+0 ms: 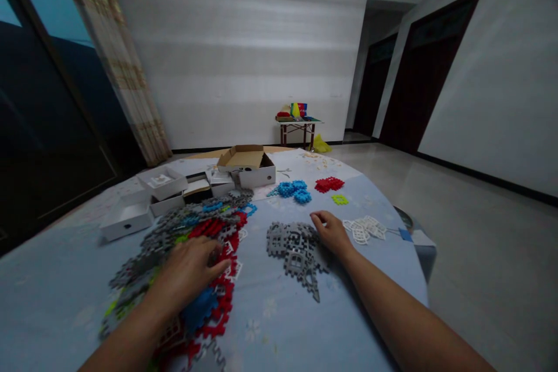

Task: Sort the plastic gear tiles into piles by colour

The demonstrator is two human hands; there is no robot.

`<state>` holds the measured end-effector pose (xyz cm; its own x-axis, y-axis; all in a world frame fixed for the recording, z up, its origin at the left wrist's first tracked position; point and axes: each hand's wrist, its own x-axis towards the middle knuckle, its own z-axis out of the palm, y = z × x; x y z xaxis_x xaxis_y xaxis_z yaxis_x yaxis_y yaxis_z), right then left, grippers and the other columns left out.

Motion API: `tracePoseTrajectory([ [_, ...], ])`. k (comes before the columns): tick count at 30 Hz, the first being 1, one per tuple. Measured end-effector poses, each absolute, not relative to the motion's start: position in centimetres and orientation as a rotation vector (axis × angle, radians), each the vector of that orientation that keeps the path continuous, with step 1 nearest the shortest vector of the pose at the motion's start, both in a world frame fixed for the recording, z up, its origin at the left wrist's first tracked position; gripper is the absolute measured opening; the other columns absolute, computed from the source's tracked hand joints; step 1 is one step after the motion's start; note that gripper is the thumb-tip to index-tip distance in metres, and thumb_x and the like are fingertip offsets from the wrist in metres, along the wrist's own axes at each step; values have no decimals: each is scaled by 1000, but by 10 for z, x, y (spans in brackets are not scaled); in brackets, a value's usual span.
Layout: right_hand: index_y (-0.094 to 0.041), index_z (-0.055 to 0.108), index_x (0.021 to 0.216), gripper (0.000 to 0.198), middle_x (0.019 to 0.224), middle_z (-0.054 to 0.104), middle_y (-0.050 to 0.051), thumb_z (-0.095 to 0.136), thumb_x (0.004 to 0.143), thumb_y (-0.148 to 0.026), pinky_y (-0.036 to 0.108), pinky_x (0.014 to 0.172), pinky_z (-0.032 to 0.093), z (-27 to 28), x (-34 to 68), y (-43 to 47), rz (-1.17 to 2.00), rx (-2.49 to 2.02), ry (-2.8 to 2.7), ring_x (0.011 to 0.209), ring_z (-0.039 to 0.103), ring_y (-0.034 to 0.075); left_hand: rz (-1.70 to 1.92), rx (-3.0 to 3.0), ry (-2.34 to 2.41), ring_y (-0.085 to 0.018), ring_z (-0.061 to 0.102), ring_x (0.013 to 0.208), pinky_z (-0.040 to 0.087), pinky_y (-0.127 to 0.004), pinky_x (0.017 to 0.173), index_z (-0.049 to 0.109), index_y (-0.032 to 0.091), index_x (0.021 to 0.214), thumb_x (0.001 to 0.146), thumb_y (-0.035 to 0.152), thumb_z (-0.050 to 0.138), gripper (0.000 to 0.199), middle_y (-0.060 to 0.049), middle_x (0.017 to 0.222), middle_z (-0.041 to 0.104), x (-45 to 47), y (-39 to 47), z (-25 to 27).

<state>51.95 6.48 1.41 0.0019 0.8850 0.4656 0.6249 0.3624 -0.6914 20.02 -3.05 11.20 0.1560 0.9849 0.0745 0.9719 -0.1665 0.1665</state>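
Note:
My left hand [187, 264] is over a mixed pile of interlocking plastic pieces, its fingers bent down and its thumb held apart. Around it lie grey pieces [148, 258], red pieces [224, 296] and a blue piece [200, 309], with some white and green ones. I see nothing held in this hand; its far fingertips are hidden. My right hand [333, 233] rests at the right edge of a separate group of grey window-like pieces [295, 263]. Its fingers are loosely curled with a gap to the thumb, and no piece shows between them.
Behind the grey group lie blue pieces [294, 189], red pieces [329, 184] and a green piece [340, 200]. White pieces [365, 229] are at the right. Open boxes [128, 218] and a larger white box [257, 177] stand behind the mixed pile. A stool [425, 250] is beside the table.

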Motion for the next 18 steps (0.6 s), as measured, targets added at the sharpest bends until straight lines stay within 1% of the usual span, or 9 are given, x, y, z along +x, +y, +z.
tracePoseTrajectory([
  [2, -17, 65, 88, 29, 86, 66, 7, 42, 83, -36, 30, 74, 44, 14, 520, 64, 377, -1337, -1721, 80, 59, 18, 81, 2409, 2027, -25, 55, 86, 37, -36, 74, 65, 20, 83, 73, 45, 51, 31, -9, 88, 63, 204, -31, 112],
  [4, -17, 65, 90, 29, 88, 66, 7, 43, 83, -35, 31, 75, 45, 14, 520, 63, 396, -1330, -1725, 81, 59, 18, -16, 2439, 2060, -24, 55, 85, 35, -36, 74, 63, 20, 79, 73, 40, 49, 25, -9, 86, 63, 207, -31, 114],
  [6, -17, 65, 90, 28, 89, 66, 7, 43, 83, -34, 31, 75, 45, 14, 521, 63, 408, -1324, -1724, 82, 59, 19, -31, 2448, 2091, -23, 55, 84, 34, -36, 75, 62, 19, 77, 75, 34, 45, 23, -9, 85, 62, 207, -30, 118],
  [9, -17, 65, 89, 27, 90, 66, 7, 44, 82, -32, 32, 76, 46, 13, 524, 63, 413, -1312, -1718, 84, 59, 19, 8, 2462, 2135, -23, 55, 78, 34, -35, 71, 61, 18, 69, 78, 31, 38, 28, -9, 79, 62, 201, -29, 126],
  [11, -18, 65, 89, 26, 90, 66, 7, 44, 82, -31, 33, 78, 46, 12, 526, 64, 423, -1310, -1706, 84, 59, 19, 96, 2424, 2140, -22, 55, 75, 35, -34, 69, 61, 19, 67, 78, 33, 37, 30, -9, 77, 61, 194, -27, 131],
  [14, -18, 65, 90, 24, 91, 66, 6, 45, 81, -29, 33, 78, 46, 13, 526, 65, 434, -1296, -1692, 85, 59, 19, 370, 2234, 2120, -22, 56, 76, 38, -31, 68, 62, 18, 74, 76, 39, 41, 30, -7, 79, 63, 186, -24, 138],
  [16, -18, 64, 91, 23, 90, 65, 6, 45, 82, -28, 32, 75, 47, 17, 523, 62, 436, -1264, -1688, 83, 59, 18, 582, 2042, 2052, -21, 57, 74, 40, -30, 65, 63, 17, 77, 74, 44, 44, 32, -6, 78, 64, 187, -23, 140],
  [18, -18, 63, 94, 23, 91, 63, 7, 47, 82, -29, 31, 70, 48, 25, 517, 56, 448, -1199, -1696, 81, 59, 17, 795, 1850, 1947, -19, 56, 68, 41, -27, 61, 62, 17, 76, 70, 50, 48, 36, -4, 72, 64, 195, -22, 139],
])
